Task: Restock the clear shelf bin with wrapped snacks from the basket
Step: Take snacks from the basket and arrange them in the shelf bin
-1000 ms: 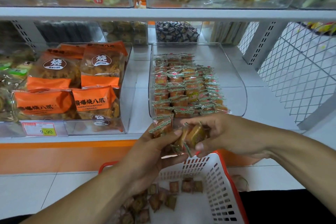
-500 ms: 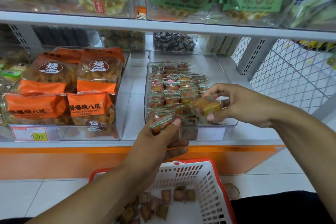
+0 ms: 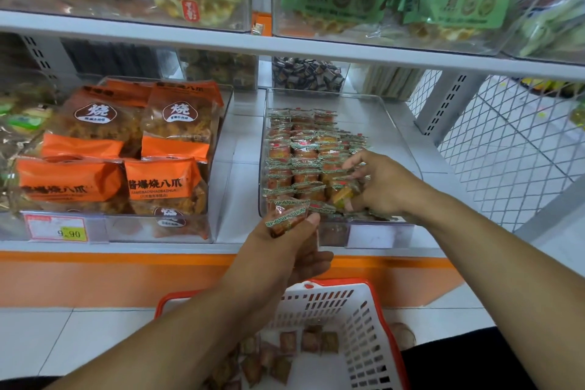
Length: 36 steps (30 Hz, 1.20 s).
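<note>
The clear shelf bin sits on the lower shelf and holds several rows of small wrapped snacks with green-edged wrappers. My right hand is inside the bin near its front right, fingers pinching a wrapped snack down onto the pile. My left hand hovers just in front of the bin's front wall, gripping a few more wrapped snacks. Below, the white basket with a red rim holds several loose brown snacks.
A second clear bin on the left holds orange bags, with a 9.90 price tag. The upper shelf edge overhangs the bins. A white mesh panel closes the right side. An orange kick strip runs under the shelf.
My right hand carried its snack from above the basket forward into the bin and lowered it onto the pile. My left hand stayed before the bin with its snacks.
</note>
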Tool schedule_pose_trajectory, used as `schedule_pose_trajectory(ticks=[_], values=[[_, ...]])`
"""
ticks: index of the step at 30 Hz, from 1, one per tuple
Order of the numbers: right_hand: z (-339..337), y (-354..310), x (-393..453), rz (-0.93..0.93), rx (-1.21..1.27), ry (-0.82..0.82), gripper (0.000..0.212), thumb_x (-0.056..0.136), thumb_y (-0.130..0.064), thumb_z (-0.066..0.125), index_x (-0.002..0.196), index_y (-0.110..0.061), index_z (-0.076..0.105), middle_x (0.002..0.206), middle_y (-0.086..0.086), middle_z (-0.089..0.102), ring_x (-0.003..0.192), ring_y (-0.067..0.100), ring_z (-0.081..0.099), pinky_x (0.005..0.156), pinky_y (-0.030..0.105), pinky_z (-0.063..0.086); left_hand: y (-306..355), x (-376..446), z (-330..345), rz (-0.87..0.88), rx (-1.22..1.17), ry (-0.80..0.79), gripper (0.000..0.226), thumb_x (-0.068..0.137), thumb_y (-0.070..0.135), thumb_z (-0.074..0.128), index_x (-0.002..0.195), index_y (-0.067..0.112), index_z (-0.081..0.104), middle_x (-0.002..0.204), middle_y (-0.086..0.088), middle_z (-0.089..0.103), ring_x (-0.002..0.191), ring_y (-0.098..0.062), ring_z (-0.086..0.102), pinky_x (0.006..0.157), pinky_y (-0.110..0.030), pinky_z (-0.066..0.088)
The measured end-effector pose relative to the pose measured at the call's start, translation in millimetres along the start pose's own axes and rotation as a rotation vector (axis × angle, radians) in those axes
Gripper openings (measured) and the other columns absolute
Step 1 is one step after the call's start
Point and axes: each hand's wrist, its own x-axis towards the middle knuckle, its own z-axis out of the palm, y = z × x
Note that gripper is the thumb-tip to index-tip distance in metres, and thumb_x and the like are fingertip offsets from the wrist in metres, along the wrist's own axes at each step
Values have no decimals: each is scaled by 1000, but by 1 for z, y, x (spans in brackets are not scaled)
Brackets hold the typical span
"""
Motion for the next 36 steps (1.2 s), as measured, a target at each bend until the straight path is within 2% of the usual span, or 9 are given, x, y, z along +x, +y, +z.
schedule_pose_trajectory(ticks=[5, 11, 15, 19, 24, 27, 31, 34, 36], values=[[-8, -1, 1, -39, -81, 83, 54, 66, -1, 88, 104, -29, 61, 115, -2, 60, 69, 7, 51, 47, 18, 40, 0, 1, 0, -9, -26, 10, 33, 83, 27, 79, 112, 21, 65, 82, -8, 78, 84, -34, 77, 66, -34, 62], [-2, 2, -2, -40, -129, 31, 57, 66, -9, 91, 110, -27, 61, 117, -3, 57, 92, 14, 56, 59, 15, 35, -1, 0, 0, -17, -40, 11, 34, 83, 25, 80, 112, 19, 65, 79, -8, 78, 82, -35, 77, 65, -34, 62], [-7, 0, -2, -53, -106, 55, 57, 62, -13, 94, 109, -26, 63, 118, 0, 60, 75, 8, 54, 59, 19, 37, 1, 0, -1, -24, -46, 11, 36, 83, 25, 80, 115, 18, 64, 79, -8, 78, 83, -36, 77, 66, -35, 62], [-6, 2, -1, -52, -179, 85, 59, 62, -12, 93, 109, -30, 61, 123, -1, 59, 90, 18, 56, 64, 22, 38, 1, 0, -1, -24, -44, 6, 36, 84, 25, 79, 116, 18, 63, 80, -6, 78, 84, -35, 77, 67, -35, 62], [8, 0, -2, -20, -115, 34, 61, 66, -17, 91, 110, -28, 51, 95, -10, 55, 81, 12, 57, 56, 24, 40, 0, 0, 2, -41, -51, -1, 35, 84, 24, 78, 115, 21, 62, 79, -6, 78, 82, -35, 77, 66, -34, 62], [10, 2, -1, -11, -21, -24, 61, 66, -7, 90, 109, -28, 52, 100, 0, 57, 75, 14, 56, 57, 25, 41, 1, 1, 1, -39, -63, 7, 35, 84, 23, 78, 116, 18, 64, 80, -6, 78, 82, -36, 77, 66, -35, 62], [11, 3, -2, -8, -3, -11, 60, 68, -7, 88, 107, -30, 50, 104, -2, 55, 83, 13, 57, 57, 24, 43, 1, 1, 0, -30, -68, -5, 34, 84, 23, 79, 115, 17, 65, 83, -8, 79, 84, -35, 77, 68, -36, 62], [15, 2, -3, -23, -81, -1, 62, 71, -10, 86, 112, -30, 45, 96, -3, 56, 80, 13, 59, 56, 28, 49, 0, 0, 1, -26, -69, -53, 38, 80, 13, 82, 115, 12, 67, 84, -7, 76, 87, -33, 76, 72, -35, 62], [16, 1, -4, -23, -98, 3, 65, 72, -11, 85, 115, -30, 41, 93, -2, 56, 79, 16, 61, 63, 34, 54, 0, -1, 2, -38, -56, -105, 44, 79, -6, 78, 119, 5, 64, 92, -10, 77, 90, -33, 76, 74, -33, 61]])
